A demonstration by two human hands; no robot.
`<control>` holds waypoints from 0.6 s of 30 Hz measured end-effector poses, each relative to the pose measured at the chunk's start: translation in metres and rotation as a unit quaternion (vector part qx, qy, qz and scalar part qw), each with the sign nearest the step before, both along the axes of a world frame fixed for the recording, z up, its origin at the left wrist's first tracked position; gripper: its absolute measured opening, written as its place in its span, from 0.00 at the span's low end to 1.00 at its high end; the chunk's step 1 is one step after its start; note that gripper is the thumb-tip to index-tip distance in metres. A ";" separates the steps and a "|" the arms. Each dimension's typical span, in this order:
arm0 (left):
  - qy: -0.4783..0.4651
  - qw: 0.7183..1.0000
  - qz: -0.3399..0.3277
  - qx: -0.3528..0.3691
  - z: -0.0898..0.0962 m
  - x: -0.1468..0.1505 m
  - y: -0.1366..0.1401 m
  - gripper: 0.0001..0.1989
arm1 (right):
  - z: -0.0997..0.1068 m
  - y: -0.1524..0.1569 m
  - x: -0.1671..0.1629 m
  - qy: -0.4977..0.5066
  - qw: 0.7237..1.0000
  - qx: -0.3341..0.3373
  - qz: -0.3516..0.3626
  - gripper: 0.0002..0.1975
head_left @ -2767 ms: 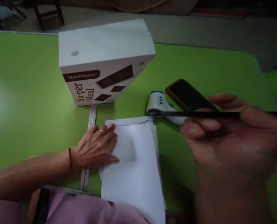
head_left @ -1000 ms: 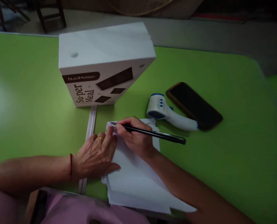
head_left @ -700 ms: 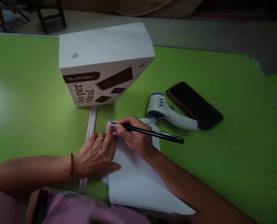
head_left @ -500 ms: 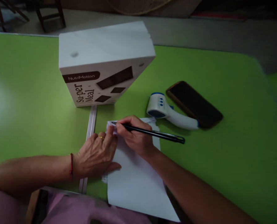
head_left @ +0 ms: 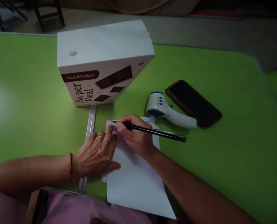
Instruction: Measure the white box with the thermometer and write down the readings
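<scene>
A black pen [head_left: 158, 131] is pinched in my right hand [head_left: 138, 135], its tip touching the upper left of the white paper [head_left: 136, 183]. The paper lies on the green table and hangs over the near edge. My left hand [head_left: 97, 152] presses on the paper's left side, index fingertip close to the pen tip and thumb spread apart. It holds nothing. A ragged bit of another sheet [head_left: 104, 178] shows under its wrist side. My right hand hides part of the paper's upper area.
A white NutriMotion box [head_left: 105, 62] stands upright beyond my hands. To the right lie a white and blue infrared thermometer [head_left: 171, 113] and a dark phone [head_left: 194, 104]. A metal strip [head_left: 91, 123] crosses the green table [head_left: 28, 93]. A dark stool [head_left: 49, 15] stands behind.
The pen's back end has tilted slightly, while its tip stays near the same spot. The paper's lower right corner has shifted a little. The whole view has moved slightly.
</scene>
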State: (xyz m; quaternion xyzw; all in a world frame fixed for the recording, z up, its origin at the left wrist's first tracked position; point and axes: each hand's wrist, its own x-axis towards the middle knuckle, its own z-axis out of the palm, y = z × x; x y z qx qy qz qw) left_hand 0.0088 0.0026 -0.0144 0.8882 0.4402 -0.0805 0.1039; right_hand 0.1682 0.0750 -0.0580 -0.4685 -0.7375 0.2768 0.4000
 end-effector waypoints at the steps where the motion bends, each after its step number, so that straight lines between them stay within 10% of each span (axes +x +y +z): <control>1: 0.000 1.000 0.001 -0.002 0.000 0.000 0.000 0.45 | 0.000 0.000 0.000 -0.002 1.000 0.003 0.002 0.07; 18: 0.003 1.000 0.014 -0.003 0.002 0.000 0.001 0.44 | 0.000 0.000 -0.001 0.008 1.000 0.014 0.014 0.07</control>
